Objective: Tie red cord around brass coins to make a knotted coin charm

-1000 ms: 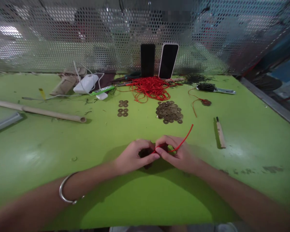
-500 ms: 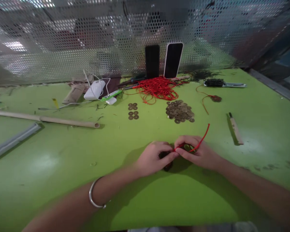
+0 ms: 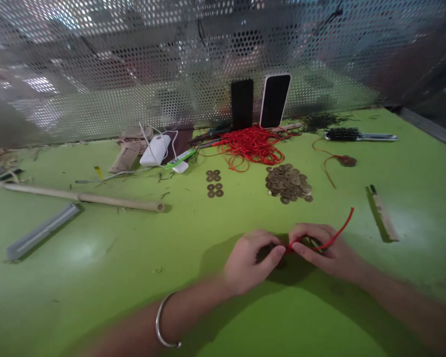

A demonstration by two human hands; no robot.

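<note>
A red cord [image 3: 336,238] runs between my two hands, its free end sticking up to the right. My left hand [image 3: 254,260] pinches the cord between thumb and forefinger; a silver bangle [image 3: 161,320] circles that wrist. Close against it, my right hand [image 3: 319,248] also pinches the cord, which loops over its fingers. Something dark in the shade under my left fingers is mostly hidden. Beyond my hands lies a heap of holed brass coins [image 3: 288,182]. Left of the heap, more coins [image 3: 214,190] are set out in two small clusters.
A tangle of red cord [image 3: 254,144] lies before two upright phones [image 3: 275,101] at the perforated metal screen [image 3: 134,74]. On the right are a hairbrush [image 3: 344,134], a corded coin piece [image 3: 346,160] and a knife-like tool [image 3: 384,215]. A bamboo stick [image 3: 111,199] and power bank [image 3: 155,150] are left.
The whole scene has shifted a little right and down as the camera turned. My hands keep their pinch on the red cord, with the fingertips slightly farther apart.
</note>
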